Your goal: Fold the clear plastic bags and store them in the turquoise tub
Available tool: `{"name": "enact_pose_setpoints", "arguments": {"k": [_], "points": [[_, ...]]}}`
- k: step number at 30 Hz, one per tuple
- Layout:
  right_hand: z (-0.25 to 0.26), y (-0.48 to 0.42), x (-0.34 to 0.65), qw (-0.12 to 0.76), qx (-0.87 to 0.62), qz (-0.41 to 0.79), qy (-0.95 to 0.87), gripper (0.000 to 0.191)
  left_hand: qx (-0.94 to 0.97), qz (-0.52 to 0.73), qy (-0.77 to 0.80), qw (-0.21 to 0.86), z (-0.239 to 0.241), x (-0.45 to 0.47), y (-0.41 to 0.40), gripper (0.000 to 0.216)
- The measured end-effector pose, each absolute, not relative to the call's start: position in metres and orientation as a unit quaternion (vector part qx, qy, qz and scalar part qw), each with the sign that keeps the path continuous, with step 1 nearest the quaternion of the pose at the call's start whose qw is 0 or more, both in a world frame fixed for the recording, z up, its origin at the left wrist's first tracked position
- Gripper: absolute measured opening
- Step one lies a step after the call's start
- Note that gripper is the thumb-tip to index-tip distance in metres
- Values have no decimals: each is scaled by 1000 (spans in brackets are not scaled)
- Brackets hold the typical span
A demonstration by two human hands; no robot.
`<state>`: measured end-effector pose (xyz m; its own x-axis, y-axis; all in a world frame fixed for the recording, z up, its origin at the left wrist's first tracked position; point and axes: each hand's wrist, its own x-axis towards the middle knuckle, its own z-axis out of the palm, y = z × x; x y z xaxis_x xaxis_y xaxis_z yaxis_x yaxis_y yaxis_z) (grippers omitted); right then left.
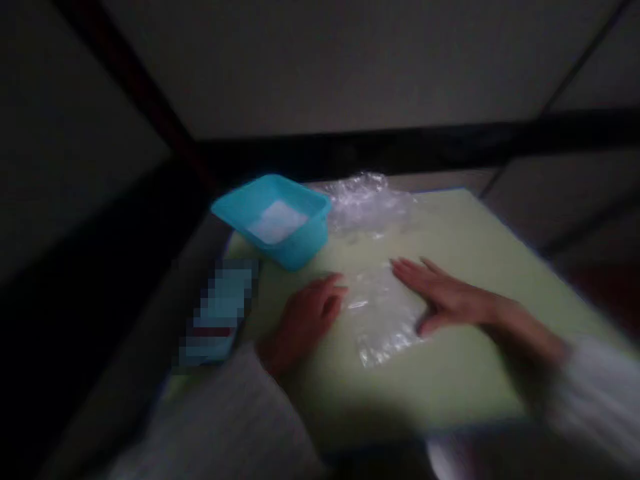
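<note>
A clear plastic bag [383,310] lies flat on the pale yellow-green tabletop [470,380], its shiny wrinkles showing most at the near end. My right hand [445,300] rests on its right side, fingers stretched out and thumb spread apart. On the other side, my left hand [313,310] is at the bag's left edge. Its fingers are loosely bent and slightly apart, with nothing visible held in them. Blur hides whether the left fingertips touch the plastic.
A turquoise plastic basin [303,250] with white contents [279,222] stands at the back left. Beside it is a crumpled pile of clear plastic [370,203]. A pixelated, phone-like object [220,310] lies along the left edge. A wall is behind the table.
</note>
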<state>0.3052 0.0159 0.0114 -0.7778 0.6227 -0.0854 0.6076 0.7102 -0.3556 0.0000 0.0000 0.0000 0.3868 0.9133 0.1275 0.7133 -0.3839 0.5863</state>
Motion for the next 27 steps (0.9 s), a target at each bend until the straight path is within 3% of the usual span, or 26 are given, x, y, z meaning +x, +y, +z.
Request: {"name": "enact_pose_setpoints", "arguments": {"k": [23,27], "points": [[4,23,302,1,-362,213,-907,125,820,257,475,191,-8,-4,5,23],[7,24,301,24,-358,214,-908,112,821,262,472,185,-10,-5,7,23]]}}
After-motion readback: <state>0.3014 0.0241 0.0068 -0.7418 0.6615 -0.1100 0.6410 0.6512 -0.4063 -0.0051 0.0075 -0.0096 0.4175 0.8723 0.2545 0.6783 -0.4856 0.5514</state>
